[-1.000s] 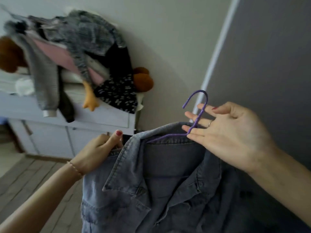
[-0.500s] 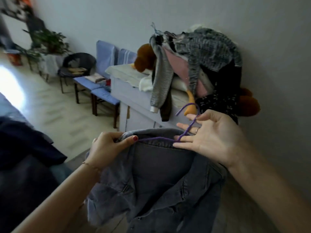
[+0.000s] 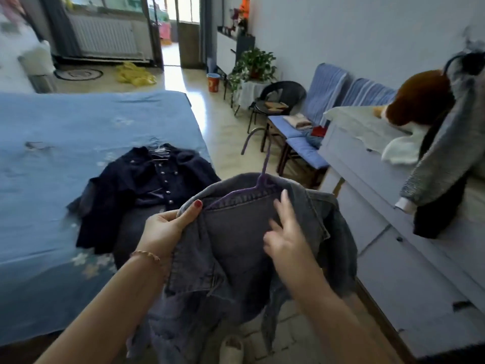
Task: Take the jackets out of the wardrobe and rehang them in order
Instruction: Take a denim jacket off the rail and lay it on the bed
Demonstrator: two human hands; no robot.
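Note:
A grey denim jacket (image 3: 236, 243) hangs on a purple hanger (image 3: 262, 177) in front of me, at the bed's near corner. My left hand (image 3: 168, 227) pinches the jacket's left shoulder by the collar. My right hand (image 3: 286, 232) rests flat against the inside back of the jacket below the collar, fingers spread, off the hanger. A dark navy jacket (image 3: 147, 190) with a row of buttons lies spread on the blue bed (image 3: 52, 143), still on its own hanger. The wardrobe is out of view.
A white dresser (image 3: 388, 232) stands close on the right, with a brown plush toy (image 3: 420, 98) and a pile of clothes (image 3: 446, 164) on top. Blue-cushioned chairs (image 3: 309, 143) and a potted plant (image 3: 254, 64) line the far wall.
My view has swung left from the wall and dresser to the bed. My right hand has let go of the hanger hook and dropped onto the jacket's inner back. The left grip is unchanged.

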